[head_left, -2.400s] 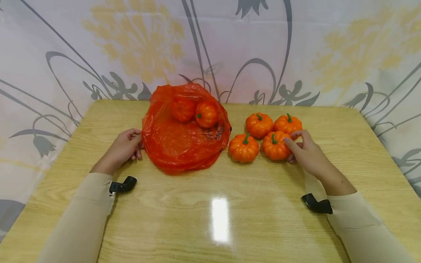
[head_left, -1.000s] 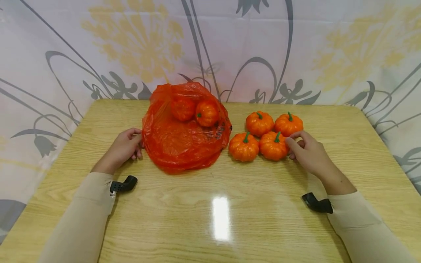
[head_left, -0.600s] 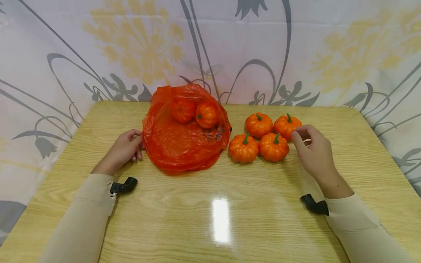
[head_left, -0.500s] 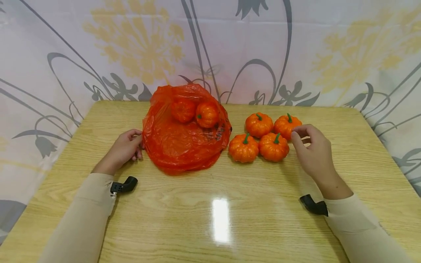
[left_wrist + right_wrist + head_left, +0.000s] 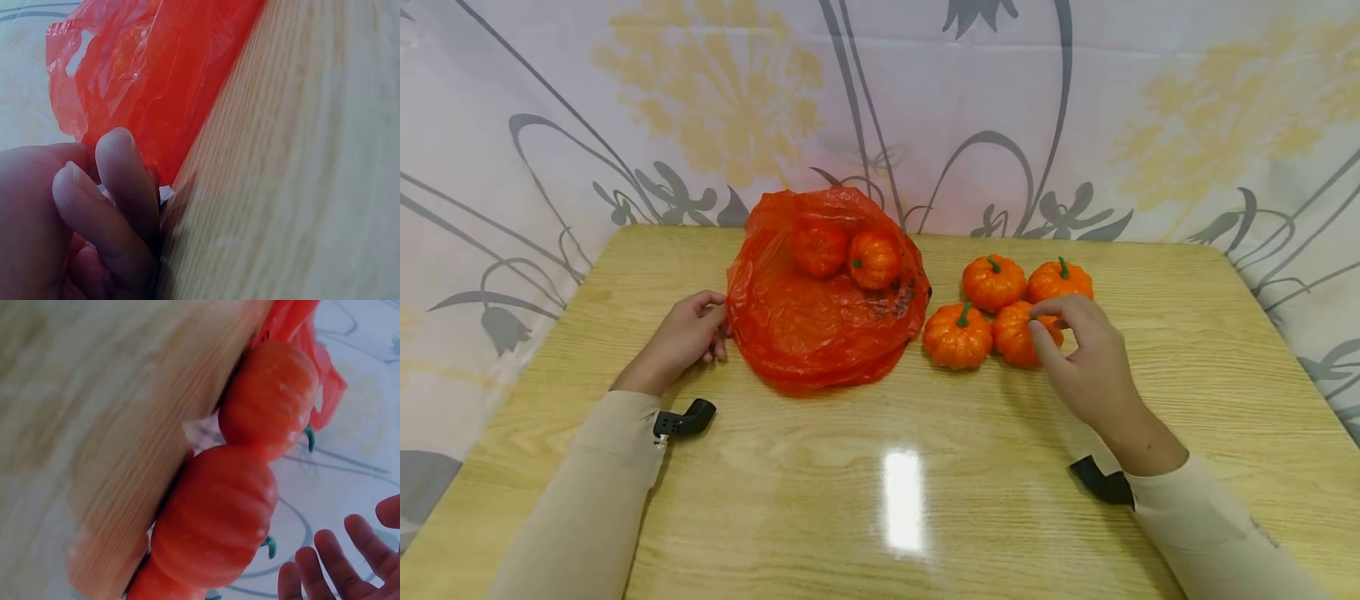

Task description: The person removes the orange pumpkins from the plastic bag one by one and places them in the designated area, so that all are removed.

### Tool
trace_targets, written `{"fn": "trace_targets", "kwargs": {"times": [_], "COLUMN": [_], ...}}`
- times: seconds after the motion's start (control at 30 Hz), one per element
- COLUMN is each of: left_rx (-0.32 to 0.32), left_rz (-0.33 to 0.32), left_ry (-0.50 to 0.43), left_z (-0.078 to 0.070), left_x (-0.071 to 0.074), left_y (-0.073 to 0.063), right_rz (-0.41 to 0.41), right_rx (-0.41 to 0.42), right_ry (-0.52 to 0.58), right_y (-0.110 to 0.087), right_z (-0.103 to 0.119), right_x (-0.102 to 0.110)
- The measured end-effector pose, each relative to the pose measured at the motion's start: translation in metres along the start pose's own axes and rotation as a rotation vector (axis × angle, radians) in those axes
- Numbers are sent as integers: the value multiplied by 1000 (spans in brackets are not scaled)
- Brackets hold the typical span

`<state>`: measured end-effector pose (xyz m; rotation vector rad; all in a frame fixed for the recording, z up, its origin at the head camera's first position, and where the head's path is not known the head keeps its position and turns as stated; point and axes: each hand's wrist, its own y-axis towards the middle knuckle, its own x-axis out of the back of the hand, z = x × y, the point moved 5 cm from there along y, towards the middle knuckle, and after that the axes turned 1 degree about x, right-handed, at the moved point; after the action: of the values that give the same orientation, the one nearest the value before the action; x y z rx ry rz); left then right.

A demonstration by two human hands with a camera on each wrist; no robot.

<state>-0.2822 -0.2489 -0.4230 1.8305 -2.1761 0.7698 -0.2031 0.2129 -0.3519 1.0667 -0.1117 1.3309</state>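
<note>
Where the pale wooden table [image 5: 790, 475] meets the patterned backdrop [image 5: 910, 100], a red bag [image 5: 805, 333] sits left of four loose pumpkins [image 5: 957, 343].

The bag looks thin, light and limp, apt to slide or crumple, so its rim is the place to hold; two more pumpkins [image 5: 818, 250] show at its far side, apparently inside. The left hand [image 5: 681, 337] lies at its left edge, fingers curled; whether they grip the film I cannot tell. The right hand [image 5: 1086, 358], fingers parted and holding nothing, hangs by the near right pumpkin [image 5: 1015, 337]. Each pumpkin seems firm, probably light, and slightly slippery from its gloss: spread fingers round the ribbed sides should serve. The slim green stems [image 5: 964, 314] could bend or snap, and make poor handles.
</note>
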Motion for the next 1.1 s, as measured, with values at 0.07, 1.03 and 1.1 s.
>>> {"fn": "trace_targets", "kwargs": {"times": [0.07,1.03,1.1], "left_rx": [-6,3,1], "left_rz": [0,6,0], "left_ry": [2,-7,-1], "left_z": [-1,3,2], "left_x": [1,-1,-1], "left_y": [0,2,2], "right_rz": [5,208,224], "right_rx": [33,109,105], "right_ry": [0,51,48], "right_y": [-1,23,26], "right_z": [6,56,57], "right_x": [-2,-49,-52]}}
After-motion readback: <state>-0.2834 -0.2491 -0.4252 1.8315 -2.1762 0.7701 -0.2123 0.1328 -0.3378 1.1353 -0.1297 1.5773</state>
